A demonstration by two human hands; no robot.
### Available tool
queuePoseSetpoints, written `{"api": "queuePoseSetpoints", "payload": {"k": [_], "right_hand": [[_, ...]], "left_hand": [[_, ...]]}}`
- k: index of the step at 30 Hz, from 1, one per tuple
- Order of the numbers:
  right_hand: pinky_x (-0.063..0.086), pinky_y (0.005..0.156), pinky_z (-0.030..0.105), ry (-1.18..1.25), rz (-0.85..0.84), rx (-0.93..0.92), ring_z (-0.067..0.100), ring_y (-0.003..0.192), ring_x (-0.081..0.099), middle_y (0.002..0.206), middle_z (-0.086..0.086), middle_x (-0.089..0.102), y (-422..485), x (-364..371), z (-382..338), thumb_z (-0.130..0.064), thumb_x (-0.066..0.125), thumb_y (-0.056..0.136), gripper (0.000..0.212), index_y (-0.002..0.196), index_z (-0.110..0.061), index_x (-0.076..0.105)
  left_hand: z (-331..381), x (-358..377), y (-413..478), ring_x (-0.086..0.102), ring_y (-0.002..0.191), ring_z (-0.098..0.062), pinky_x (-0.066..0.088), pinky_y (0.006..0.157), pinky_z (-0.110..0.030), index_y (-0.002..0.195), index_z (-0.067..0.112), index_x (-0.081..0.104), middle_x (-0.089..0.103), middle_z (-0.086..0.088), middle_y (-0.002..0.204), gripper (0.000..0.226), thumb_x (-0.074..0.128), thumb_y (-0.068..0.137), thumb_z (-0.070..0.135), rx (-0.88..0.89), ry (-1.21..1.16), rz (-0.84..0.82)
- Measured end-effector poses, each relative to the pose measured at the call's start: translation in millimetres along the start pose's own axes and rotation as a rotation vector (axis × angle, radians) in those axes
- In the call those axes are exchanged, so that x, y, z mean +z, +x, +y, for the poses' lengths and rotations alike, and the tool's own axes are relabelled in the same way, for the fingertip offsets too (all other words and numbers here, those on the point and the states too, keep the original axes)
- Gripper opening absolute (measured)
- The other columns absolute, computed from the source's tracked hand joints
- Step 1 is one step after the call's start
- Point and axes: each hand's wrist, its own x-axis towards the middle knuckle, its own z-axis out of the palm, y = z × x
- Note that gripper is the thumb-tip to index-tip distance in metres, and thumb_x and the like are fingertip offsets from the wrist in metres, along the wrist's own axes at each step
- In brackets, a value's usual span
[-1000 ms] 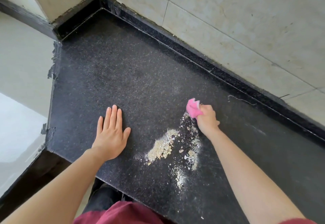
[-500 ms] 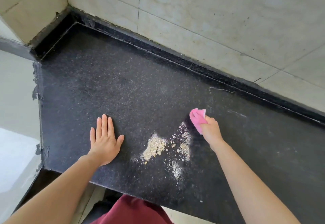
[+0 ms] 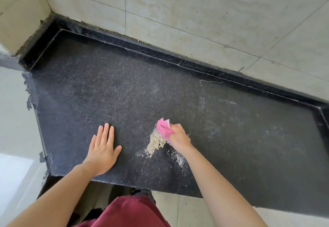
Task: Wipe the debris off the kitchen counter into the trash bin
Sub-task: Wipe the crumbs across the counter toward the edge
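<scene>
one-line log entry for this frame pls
phase: wipe | right hand: grips pink cloth, cloth against debris pile | left hand: flat on counter, left of pile

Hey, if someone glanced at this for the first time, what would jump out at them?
The bright pink cloth gripped in the right hand stands out against the dark counter, touching a pale heap of crumbs toward the front edge. To its left, the left hand lies flat on the counter.
</scene>
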Motion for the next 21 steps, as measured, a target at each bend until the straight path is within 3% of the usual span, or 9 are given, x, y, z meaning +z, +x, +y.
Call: {"api": "queuePoseSetpoints", "payload": {"k": [2,4,6,9,11,13,16,21], "right_hand": [[0.037,0.076,0.034,0.083,-0.017,0.015,0.021,0.083,0.052,0.087,-0.007,0.051,9,5,24,-0.037,0.047,0.09,0.017,0.089,-0.042,0.063],[0.031,0.09,0.045,0.213,0.039,0.088,0.024,0.091,0.057,0.089,-0.003,0.062,0,-15,36,-0.042,0.048,0.084,0.025,0.099,-0.036,0.067],[0.029,0.097,0.048,0.306,0.178,0.217,0.021,0.09,0.059,0.087,-0.006,0.064,-27,-46,32,-0.049,0.053,0.078,0.022,0.09,-0.04,0.07],[0.037,0.097,0.048,0.324,0.373,0.442,0.027,0.09,0.056,0.102,0.003,0.064,-46,-67,79,-0.054,0.051,0.073,0.023,0.081,-0.04,0.066],[0.037,0.093,0.046,0.308,0.466,0.558,0.03,0.093,0.051,0.111,0.008,0.058,-57,-61,82,-0.051,0.046,0.07,0.031,0.094,-0.039,0.061],[0.034,0.098,0.049,0.233,0.518,0.619,0.036,0.109,0.051,0.122,0.011,0.054,-72,-44,53,-0.042,0.048,0.087,0.038,0.119,-0.024,0.06],[0.035,0.1,0.049,0.112,0.494,0.542,0.033,0.115,0.051,0.128,0.009,0.052,-73,-14,14,-0.027,0.043,0.097,0.031,0.124,-0.02,0.058],[0.034,0.101,0.043,0.464,0.231,0.374,0.022,0.097,0.056,0.103,-0.003,0.06,-80,9,-20,-0.063,0.055,0.08,0.037,0.101,-0.035,0.068]], "left_hand": [[-2,2,-5,-0.03,0.14,-0.019,-0.015,0.115,-0.038,0.148,0.011,-0.02,-0.03,-0.004,0.155,0.073,0.02,0.1,0.048,0.019,0.012,0.002],[-4,2,-11,-0.029,0.141,-0.019,-0.014,0.116,-0.038,0.149,0.011,-0.019,-0.029,-0.004,0.155,0.073,0.021,0.1,0.047,0.038,0.017,0.008],[-4,3,-14,-0.028,0.142,-0.02,-0.014,0.116,-0.038,0.149,0.011,-0.019,-0.029,-0.005,0.155,0.072,0.02,0.1,0.047,0.046,0.023,0.012],[-7,6,-19,-0.029,0.141,-0.021,-0.015,0.115,-0.038,0.149,0.011,-0.02,-0.029,-0.005,0.155,0.072,0.019,0.1,0.047,0.068,0.047,0.011],[-10,8,-22,-0.03,0.14,-0.02,-0.017,0.114,-0.037,0.149,0.012,-0.021,-0.03,-0.005,0.155,0.072,0.018,0.1,0.048,0.089,0.068,0.007],[-13,9,-22,-0.031,0.14,-0.02,-0.017,0.113,-0.037,0.149,0.012,-0.021,-0.031,-0.005,0.154,0.072,0.018,0.1,0.048,0.107,0.075,0.003],[-15,9,-22,-0.031,0.14,-0.02,-0.017,0.113,-0.036,0.149,0.012,-0.022,-0.031,-0.005,0.154,0.072,0.018,0.1,0.049,0.121,0.095,0.001],[-17,8,-21,-0.031,0.14,-0.02,-0.016,0.114,-0.036,0.148,0.012,-0.022,-0.032,-0.005,0.154,0.073,0.018,0.1,0.049,0.125,0.095,-0.016]]}}
